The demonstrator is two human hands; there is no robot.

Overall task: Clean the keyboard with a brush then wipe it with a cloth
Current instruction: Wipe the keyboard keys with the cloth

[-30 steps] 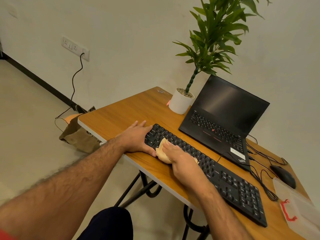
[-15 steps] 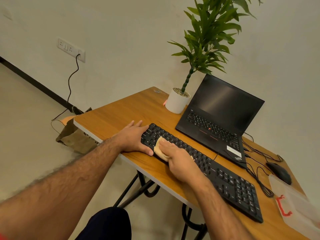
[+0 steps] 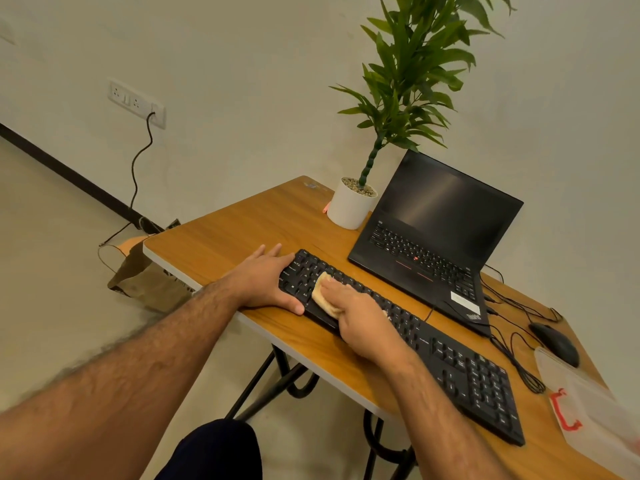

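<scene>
A long black keyboard (image 3: 460, 372) lies diagonally on the wooden table (image 3: 221, 237). My right hand (image 3: 360, 317) presses a folded beige cloth (image 3: 323, 296) flat onto the keys near the keyboard's left end. My left hand (image 3: 266, 278) rests palm down against that left end, thumb along its near edge, steadying it. Most of the cloth is hidden under my right palm. No brush is in view.
An open black laptop (image 3: 436, 233) stands behind the keyboard, beside a potted plant in a white pot (image 3: 349, 209). A black mouse (image 3: 554, 341) with tangled cables and a clear plastic box (image 3: 595, 410) with a red latch sit at the right. A brown paper bag (image 3: 145, 278) lies on the floor.
My right hand has slid the cloth a little toward the keyboard's left end. The left hand has stayed in place on that end.
</scene>
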